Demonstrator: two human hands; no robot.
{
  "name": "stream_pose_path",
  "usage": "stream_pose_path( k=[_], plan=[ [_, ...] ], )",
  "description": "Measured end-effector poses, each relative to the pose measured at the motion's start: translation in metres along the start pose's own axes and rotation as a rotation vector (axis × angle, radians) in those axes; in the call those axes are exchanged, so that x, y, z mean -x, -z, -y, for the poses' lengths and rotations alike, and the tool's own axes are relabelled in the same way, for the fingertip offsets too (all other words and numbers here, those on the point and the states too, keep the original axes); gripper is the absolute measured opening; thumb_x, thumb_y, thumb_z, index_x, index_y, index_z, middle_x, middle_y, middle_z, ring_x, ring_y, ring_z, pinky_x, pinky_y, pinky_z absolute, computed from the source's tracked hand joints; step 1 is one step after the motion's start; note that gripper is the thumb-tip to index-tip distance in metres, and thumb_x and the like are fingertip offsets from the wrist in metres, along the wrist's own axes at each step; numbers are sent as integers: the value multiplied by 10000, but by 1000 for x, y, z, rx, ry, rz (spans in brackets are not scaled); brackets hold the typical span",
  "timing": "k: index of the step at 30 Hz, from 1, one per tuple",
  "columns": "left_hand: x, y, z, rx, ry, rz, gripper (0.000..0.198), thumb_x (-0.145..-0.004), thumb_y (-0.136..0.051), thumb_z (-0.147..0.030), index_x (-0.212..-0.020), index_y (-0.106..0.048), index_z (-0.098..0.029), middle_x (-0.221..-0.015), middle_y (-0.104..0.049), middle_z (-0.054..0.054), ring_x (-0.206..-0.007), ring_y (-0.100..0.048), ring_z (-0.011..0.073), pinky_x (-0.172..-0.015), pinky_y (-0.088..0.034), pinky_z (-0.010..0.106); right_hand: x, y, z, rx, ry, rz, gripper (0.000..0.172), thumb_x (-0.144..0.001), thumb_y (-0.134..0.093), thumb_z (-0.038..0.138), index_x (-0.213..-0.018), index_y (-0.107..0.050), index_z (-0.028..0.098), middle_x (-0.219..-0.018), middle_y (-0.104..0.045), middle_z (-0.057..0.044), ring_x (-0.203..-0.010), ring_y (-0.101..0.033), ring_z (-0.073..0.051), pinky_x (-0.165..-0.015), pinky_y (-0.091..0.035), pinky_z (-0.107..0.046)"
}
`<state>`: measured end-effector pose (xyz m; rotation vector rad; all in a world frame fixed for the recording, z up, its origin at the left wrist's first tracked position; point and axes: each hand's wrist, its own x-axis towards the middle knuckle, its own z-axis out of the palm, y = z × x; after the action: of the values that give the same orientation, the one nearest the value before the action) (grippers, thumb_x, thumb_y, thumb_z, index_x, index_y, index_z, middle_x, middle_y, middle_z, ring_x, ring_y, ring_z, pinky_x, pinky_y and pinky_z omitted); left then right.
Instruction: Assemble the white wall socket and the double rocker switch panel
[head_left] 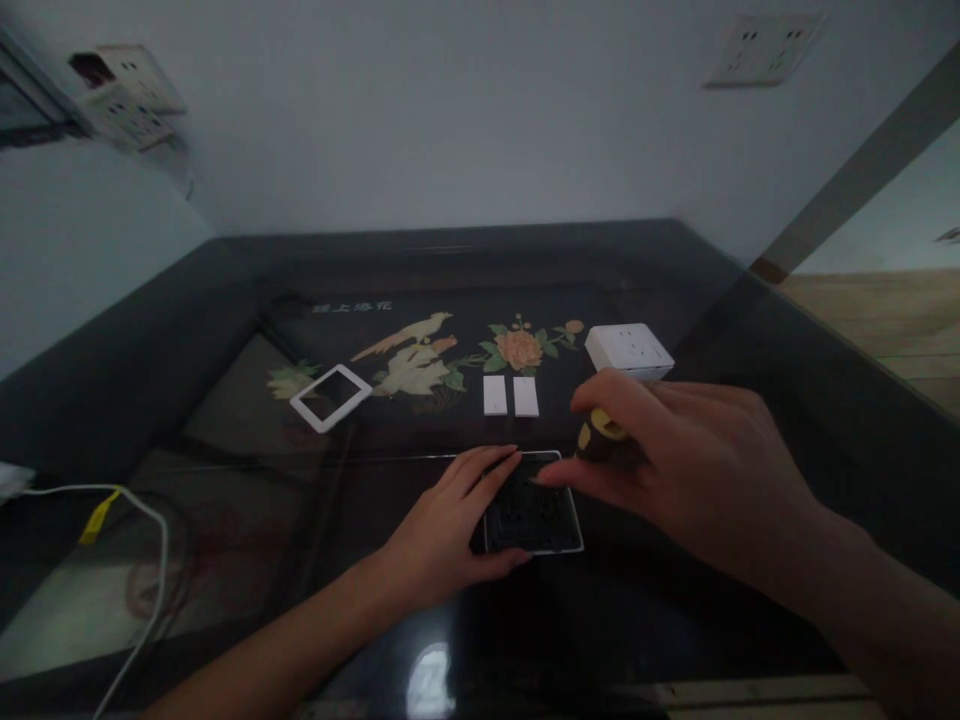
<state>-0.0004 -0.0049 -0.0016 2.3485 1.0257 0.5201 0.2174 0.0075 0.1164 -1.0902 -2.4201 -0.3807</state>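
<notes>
A square wall switch body [534, 515], dark inside with a white rim, lies on the black table. My left hand [457, 520] grips it from the left, with fingers over the far edge and thumb at the near edge. In my right hand [675, 450], closed round it, is a yellow-and-black screwdriver handle [600, 432]. Its shaft and tip cannot be made out. The right index finger reaches over the far right part of the switch body. Beyond it lie two small white rectangular plates, a left plate [495, 395] and a right plate [526, 397].
An empty white square frame [310, 413] lies to the left. Behind my right hand stands a white socket box [630, 347]. A white cable [162, 560] with a yellow tag [97, 517] crosses the left side. Wall sockets [766, 50] are mounted on the wall.
</notes>
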Motion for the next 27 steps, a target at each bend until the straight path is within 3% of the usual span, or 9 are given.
stream_pose_path(
  k=[4, 6, 8, 11, 12, 14, 17, 21, 27],
  plan=[
    [1, 0, 0, 6, 18, -9, 824, -754, -747, -309, -1449, -315, -218, -1468, -420, 132, -1348, -400, 299, -1103, -400, 522, -1, 10, -7, -278, -55, 201, 252, -870, -572, 222, -1118, -549, 182, -946, -691, -65, -738, -671, -183, -594, -496, -267],
    [1, 0, 1, 15, 24, -8, 844, -747, -754, -312, -1456, -310, -204, -1462, -428, 133, -1347, -400, 292, -1107, -400, 509, -1, 18, -16, -395, -71, 265, 227, -874, -538, 197, -1098, -565, 221, -981, -687, -55, -809, -675, -186, -651, -528, -284],
    [1, 0, 1, 22, 21, -4, 828, -751, -753, -318, -1451, -325, -206, -1468, -423, 125, -1352, -394, 286, -1110, -400, 500, 3, 24, -29, -458, -118, 271, 152, -880, -555, 240, -1022, -610, 237, -942, -697, -43, -808, -678, -190, -665, -543, -296],
    [1, 0, 1, 22, 17, -1, 797, -759, -747, -326, -1441, -350, -213, -1481, -413, 114, -1357, -387, 290, -1102, -408, 513, 15, 19, -48, -523, -288, 157, 175, -861, -632, 353, -977, -659, 225, -852, -709, -42, -674, -677, -163, -570, -521, -253],
    [1, 0, 1, 21, 19, 0, 796, -757, -748, -325, -1439, -355, -210, -1480, -416, 116, -1356, -389, 293, -1097, -411, 519, 20, 12, -53, -594, -316, -11, 196, -852, -635, 393, -929, -672, 217, -738, -694, -29, -518, -619, -122, -448, -458, -215],
    [1, -1, 0, 20, 15, -4, 801, -748, -755, -324, -1436, -363, -202, -1474, -426, 120, -1351, -394, 296, -1091, -415, 524, 29, -11, -56, -755, -537, -227, 190, -844, -657, 377, -932, -660, 209, -768, -704, -40, -585, -666, -135, -524, -506, -219],
    [1, -3, 0, 20, 5, -4, 814, -738, -765, -345, -1435, -372, -195, -1475, -429, 126, -1351, -394, 298, -1102, -401, 523, 38, -59, -47, -1065, -728, -69, 239, -807, -704, 339, -975, -639, 181, -929, -720, -73, -814, -720, -198, -766, -568, -335],
    [-1, -4, -3, 8, 4, 28, 832, -738, -768, -395, -1443, -370, -203, -1488, -420, 128, -1358, -384, 313, -1108, -387, 535, 40, -111, -32, -1158, -750, -10, 249, -770, -708, 365, -936, -639, 193, -865, -724, -51, -783, -714, -209, -730, -575, -361],
    [-1, -2, -3, 13, -9, 50, 882, -709, -794, -455, -1442, -374, -199, -1485, -407, 156, -1348, -395, 344, -1079, -407, 553, 43, -132, -34, -1078, -639, 56, 237, -763, -717, 355, -946, -681, 210, -925, -728, -57, -887, -690, -235, -807, -548, -412]
  ],
)
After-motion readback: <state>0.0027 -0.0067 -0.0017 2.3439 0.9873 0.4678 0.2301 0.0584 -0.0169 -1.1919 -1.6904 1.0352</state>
